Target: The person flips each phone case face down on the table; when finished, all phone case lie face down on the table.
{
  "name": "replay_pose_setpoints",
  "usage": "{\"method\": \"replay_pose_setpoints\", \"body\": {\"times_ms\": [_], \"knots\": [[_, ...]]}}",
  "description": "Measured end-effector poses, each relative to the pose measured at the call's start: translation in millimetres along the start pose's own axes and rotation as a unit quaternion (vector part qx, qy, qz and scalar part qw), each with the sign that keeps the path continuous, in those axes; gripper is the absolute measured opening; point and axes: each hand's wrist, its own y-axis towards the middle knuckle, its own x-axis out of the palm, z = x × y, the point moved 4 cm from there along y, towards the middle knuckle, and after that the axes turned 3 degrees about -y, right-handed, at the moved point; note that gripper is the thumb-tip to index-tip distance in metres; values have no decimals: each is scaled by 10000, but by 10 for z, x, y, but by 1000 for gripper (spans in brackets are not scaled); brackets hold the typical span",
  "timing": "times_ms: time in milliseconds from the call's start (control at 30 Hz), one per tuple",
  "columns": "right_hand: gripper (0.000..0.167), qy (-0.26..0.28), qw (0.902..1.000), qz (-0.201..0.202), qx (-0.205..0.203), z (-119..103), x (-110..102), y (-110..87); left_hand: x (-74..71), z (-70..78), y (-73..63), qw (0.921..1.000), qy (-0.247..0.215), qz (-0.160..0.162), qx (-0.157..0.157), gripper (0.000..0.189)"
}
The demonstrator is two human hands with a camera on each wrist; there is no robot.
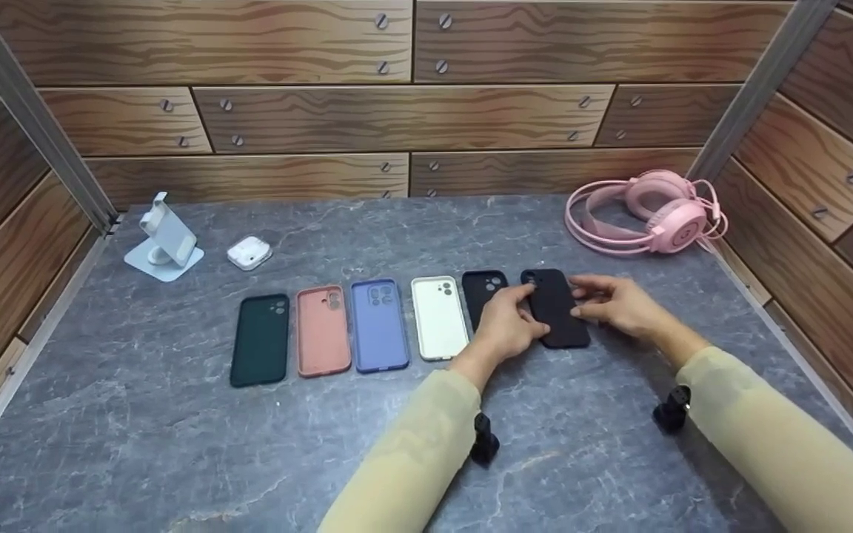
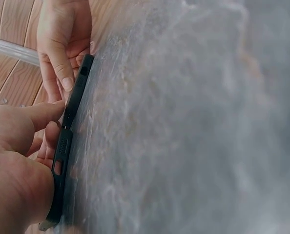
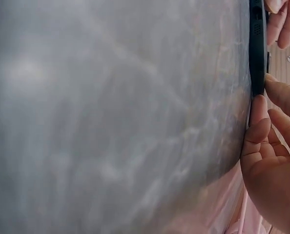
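A black phone case (image 1: 558,314) lies at the right end of a row, its camera cutout at the upper left. My left hand (image 1: 504,326) holds its left side, forefinger near the cutout and thumb at the lower left edge. From the other side my right hand (image 1: 619,307) grips the right edge; in the right wrist view its thumb (image 3: 281,95) meets the top of the edge, with curled fingers below. Another black case (image 1: 482,289) is partly hidden behind my left hand. In the left wrist view both black cases stand edge-on, close together at the tabletop.
Leftward in the row are a white case (image 1: 439,322), a purple case (image 1: 380,329), a pink case (image 1: 324,333) and a dark green case (image 1: 260,344). Behind them stand a light blue stand (image 1: 171,237) and a small white box (image 1: 249,252). Pink headphones (image 1: 674,222) lie at the back right.
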Motion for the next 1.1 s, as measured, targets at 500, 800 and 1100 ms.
{"method": "replay_pose_setpoints", "body": {"times_ms": [500, 800, 1100], "knots": [[55, -1461, 9882, 369, -291, -274, 48, 4, -65, 170, -93, 9993, -324, -120, 174, 60], [49, -1430, 9867, 688, -352, -474, 73, -71, -392, 350, -114, 9967, -583, 299, 472, 50], [45, -973, 9917, 664, -513, -640, 290, 36, -865, 137, -119, 9951, -671, 719, 121, 49]]}}
